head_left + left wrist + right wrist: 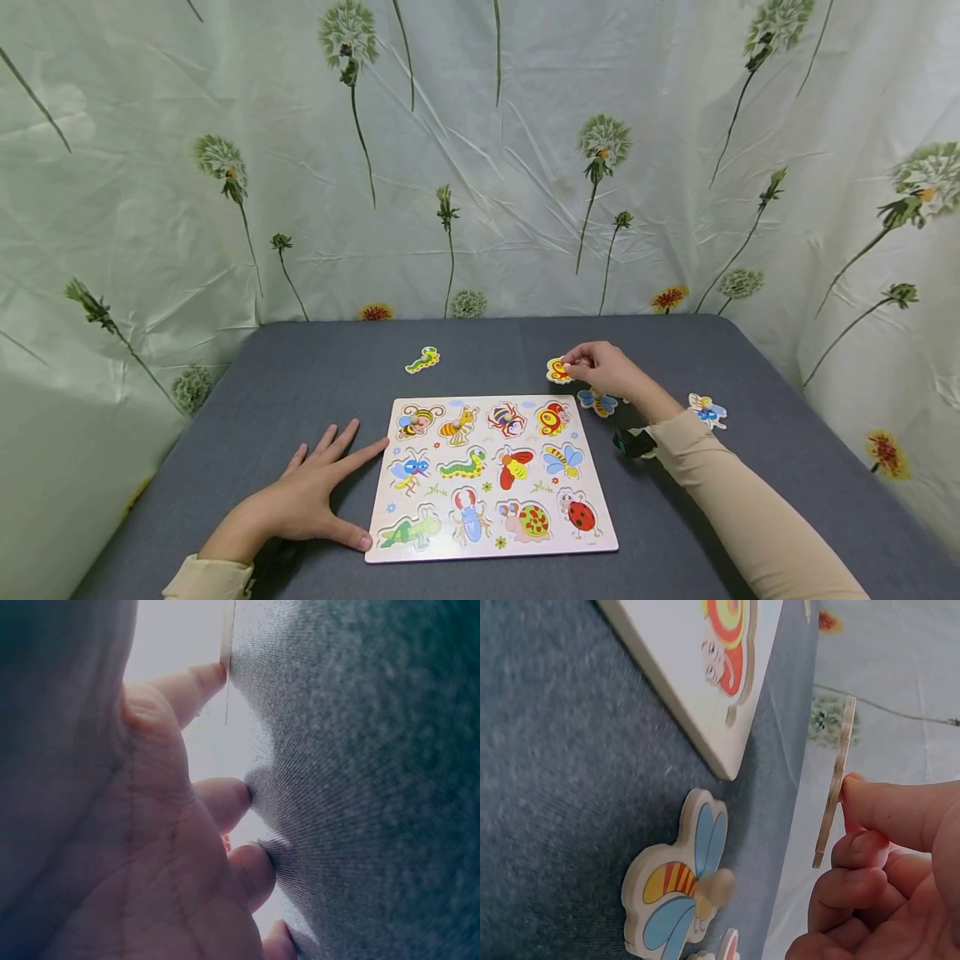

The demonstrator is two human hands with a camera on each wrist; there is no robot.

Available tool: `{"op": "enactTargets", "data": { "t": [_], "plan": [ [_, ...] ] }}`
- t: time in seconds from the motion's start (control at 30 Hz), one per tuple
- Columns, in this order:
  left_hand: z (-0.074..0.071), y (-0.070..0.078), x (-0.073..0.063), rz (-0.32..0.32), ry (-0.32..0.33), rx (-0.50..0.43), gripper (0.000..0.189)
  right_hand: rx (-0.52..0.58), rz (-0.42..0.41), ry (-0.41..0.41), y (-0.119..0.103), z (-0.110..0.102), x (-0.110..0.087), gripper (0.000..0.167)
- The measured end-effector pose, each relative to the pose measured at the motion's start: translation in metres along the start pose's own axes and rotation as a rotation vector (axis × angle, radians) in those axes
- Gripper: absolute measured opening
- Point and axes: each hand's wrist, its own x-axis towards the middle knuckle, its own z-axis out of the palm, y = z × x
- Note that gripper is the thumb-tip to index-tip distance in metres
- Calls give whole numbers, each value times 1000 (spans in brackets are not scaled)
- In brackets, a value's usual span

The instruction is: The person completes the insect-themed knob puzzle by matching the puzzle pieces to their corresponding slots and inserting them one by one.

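The left hand (311, 492) lies with fingers straight and spread on the tabletop (315, 358), its thumb at the near left corner of the puzzle board (491, 557). In the board's far row sit a bee (410, 429), an orange insect (450, 431) and a spider (514, 426) (all knobbed). A blue-winged piece (595, 402) lies just beside the far right corner; another insect piece (705, 408) lies toward the tabletop's right edge. The right hand (607, 369) pinches a yellow piece (556, 371) above the tabletop. Open room separates it from the caterpillar piece (424, 361), near the far edge.
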Motion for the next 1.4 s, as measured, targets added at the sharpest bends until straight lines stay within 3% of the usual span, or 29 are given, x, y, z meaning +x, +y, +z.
{"op": "enactTargets", "data": {
  "t": [0.57, 1.4],
  "plan": [
    [-2, 2, -1, 9, -6, 4, 126, 1, -90, -52, -10, 7, -19, 21],
    [0, 0, -2, 19, 5, -13, 126, -23, -104, -105, -7, 24, -32, 17]
  ]
}}
